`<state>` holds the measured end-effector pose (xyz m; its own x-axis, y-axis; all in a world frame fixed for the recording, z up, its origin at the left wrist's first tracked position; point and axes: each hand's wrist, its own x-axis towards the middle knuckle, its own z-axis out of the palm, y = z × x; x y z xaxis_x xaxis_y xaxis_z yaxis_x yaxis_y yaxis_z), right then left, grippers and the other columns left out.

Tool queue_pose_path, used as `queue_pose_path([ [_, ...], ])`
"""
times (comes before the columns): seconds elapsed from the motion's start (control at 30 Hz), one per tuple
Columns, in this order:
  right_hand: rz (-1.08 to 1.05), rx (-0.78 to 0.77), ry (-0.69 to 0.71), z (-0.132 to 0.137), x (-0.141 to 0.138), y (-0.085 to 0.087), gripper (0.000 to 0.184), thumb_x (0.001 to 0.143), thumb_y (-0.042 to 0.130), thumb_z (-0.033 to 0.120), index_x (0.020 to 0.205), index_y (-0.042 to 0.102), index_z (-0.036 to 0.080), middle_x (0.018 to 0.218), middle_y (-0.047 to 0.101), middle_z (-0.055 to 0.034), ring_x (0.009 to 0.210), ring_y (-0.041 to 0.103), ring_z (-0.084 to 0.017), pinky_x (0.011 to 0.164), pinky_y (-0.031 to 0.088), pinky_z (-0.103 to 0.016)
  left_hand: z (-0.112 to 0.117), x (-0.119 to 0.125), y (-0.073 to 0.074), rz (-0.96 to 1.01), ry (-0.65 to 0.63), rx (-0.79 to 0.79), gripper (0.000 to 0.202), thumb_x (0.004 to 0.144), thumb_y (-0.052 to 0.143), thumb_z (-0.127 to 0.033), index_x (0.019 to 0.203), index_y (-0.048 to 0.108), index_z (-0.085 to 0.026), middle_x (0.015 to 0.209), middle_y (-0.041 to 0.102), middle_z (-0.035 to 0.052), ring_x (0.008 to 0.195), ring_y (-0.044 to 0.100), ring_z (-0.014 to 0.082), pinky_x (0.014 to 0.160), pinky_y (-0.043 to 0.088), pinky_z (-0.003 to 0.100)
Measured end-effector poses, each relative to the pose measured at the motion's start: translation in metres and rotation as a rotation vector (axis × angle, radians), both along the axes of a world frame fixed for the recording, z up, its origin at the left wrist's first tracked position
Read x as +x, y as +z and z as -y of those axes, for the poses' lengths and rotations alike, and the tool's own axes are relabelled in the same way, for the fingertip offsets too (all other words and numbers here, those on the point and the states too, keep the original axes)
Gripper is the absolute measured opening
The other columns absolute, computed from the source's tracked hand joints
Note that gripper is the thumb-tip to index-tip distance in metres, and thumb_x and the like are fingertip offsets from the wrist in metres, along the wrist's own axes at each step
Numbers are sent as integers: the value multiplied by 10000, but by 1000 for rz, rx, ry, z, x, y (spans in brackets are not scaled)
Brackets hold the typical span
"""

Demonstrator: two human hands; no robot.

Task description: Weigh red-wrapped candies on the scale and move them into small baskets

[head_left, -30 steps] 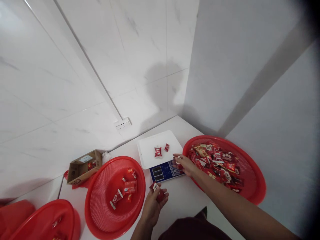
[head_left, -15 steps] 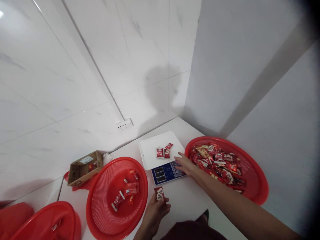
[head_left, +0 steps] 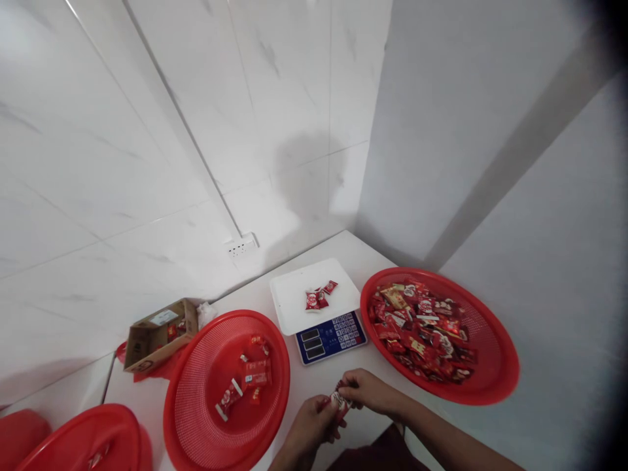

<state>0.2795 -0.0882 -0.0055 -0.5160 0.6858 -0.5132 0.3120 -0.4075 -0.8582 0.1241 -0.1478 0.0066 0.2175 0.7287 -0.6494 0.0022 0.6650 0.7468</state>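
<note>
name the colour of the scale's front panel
The scale's front panel is mainly blue, clearest in the head view.

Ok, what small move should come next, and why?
Probably ease the left hand off and let the right hand carry the red packet to the white pan: both hands hold it just in front of the scale, and similar packets already lie there.

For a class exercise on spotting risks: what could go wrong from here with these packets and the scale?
1. The wrapped packet between the left hand and right hand might slip or tear.
2. The small packets lie loose on the scale, so a knock could scatter them.
3. The full basket sits close beside the scale; if nudged, it might disturb a reading.
</note>
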Motion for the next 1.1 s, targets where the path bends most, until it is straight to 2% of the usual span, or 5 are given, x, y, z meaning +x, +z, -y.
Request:
queue_pose_path([
  [0.37,-68,-121,-89,16,-3,-16,260,643,629,388,694,584,138,544,542,36,473,465,-68,481,328,-199,8,-12,-15,-171,22,99,391,705,496,-571,631,468,-188,506,514,-28,411,405,82,415,245,220],
  [0.63,-41,-84,-689,-61,1,-18,224,705,589,400,700,517,188,650,576,5,546,538,-85,518,428,-206,15,-23,-13,-87,89,94,387,678,527,-555,755,493,-178,662,550,-4,524,488,100,470,315,221],
  [0.77,17,-8,-691,-93,-1,-16,165,734,550,334,814,535,191,799,626,-45,664,611,-128,565,487,-239,18,-30,-18,-95,130,73,421,634,557,-583,742,482,-182,650,544,-6,520,489,102,473,312,225],
  [0.93,209,183,-646,-101,-7,-20,331,686,568,256,1007,552,176,964,615,-84,826,611,-201,672,508,-316,23,-34,-23,-75,176,71,431,622,577,-579,767,492,-183,655,545,-8,534,495,104,483,318,225],
  [1.1,335,426,-604,-121,-11,-19,455,686,542,201,1137,518,147,1220,498,-126,1151,448,-242,989,339,-356,26,-37,-24,-70,197,83,402,647,570,-547,787,492,-178,657,541,-12,540,495,98,491,322,221],
])
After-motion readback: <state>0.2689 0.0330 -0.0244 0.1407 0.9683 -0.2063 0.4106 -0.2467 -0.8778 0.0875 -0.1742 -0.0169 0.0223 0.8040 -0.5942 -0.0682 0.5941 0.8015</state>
